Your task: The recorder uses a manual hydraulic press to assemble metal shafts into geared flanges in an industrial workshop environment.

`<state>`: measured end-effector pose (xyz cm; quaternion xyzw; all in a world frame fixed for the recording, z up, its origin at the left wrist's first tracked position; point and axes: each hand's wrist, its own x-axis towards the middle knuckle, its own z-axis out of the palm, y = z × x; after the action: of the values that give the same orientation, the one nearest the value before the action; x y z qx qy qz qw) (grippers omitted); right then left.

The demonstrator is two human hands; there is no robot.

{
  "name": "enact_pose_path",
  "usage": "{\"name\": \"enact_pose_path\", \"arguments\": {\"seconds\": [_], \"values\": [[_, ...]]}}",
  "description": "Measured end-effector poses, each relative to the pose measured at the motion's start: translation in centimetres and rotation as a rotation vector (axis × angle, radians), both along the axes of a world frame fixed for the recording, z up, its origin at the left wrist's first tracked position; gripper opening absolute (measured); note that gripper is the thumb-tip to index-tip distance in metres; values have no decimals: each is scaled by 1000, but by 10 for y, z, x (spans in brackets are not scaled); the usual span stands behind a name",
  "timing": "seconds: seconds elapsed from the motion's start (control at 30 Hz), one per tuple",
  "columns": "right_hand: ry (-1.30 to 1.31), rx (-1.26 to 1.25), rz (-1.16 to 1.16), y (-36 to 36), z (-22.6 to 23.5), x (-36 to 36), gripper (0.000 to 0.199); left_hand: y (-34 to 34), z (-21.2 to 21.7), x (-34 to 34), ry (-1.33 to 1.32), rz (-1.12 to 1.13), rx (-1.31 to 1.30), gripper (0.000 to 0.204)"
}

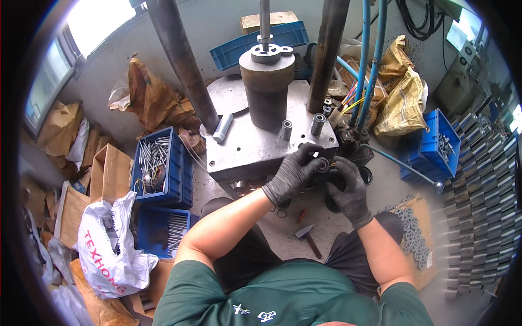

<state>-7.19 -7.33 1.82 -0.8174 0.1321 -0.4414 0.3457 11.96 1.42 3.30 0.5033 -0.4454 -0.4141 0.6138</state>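
Observation:
Both my hands wear black gloves and meet at the front right edge of a metal press table (239, 157). My left hand (293, 173) is closed round a small dark ring-shaped bearing (323, 165). Close beside that bearing, my right hand (350, 194) curves with its thumb and forefinger apart. Whether its fingertips touch the bearing, I cannot tell. Just beyond my hands stand short stacks of bearings (317, 124) on the table. A thick steel cylinder (265, 92) rises behind them, with a flat metal part (266, 52) on top under the press rod (265, 19).
Steel columns (182, 60) flank the cylinder. A pale tube (223, 128) lies at the table's left. Blue crates (185, 179) of metal pins stand left; another blue crate (435, 141) is right. A hammer (304, 232) lies between my legs. Flat round parts (413, 233) cover cardboard at right.

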Motion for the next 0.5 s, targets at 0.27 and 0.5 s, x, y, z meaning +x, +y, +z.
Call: {"name": "enact_pose_path", "arguments": {"seconds": [0.27, 0.5], "values": [[29, 139, 121, 1, -3, 2, 40, 1, -23, -4, 25, -147, 7, 50], [10, 120, 72, -8, -8, -6, 28, -13, 18, 30, -716, 166, -62, 42]]}}
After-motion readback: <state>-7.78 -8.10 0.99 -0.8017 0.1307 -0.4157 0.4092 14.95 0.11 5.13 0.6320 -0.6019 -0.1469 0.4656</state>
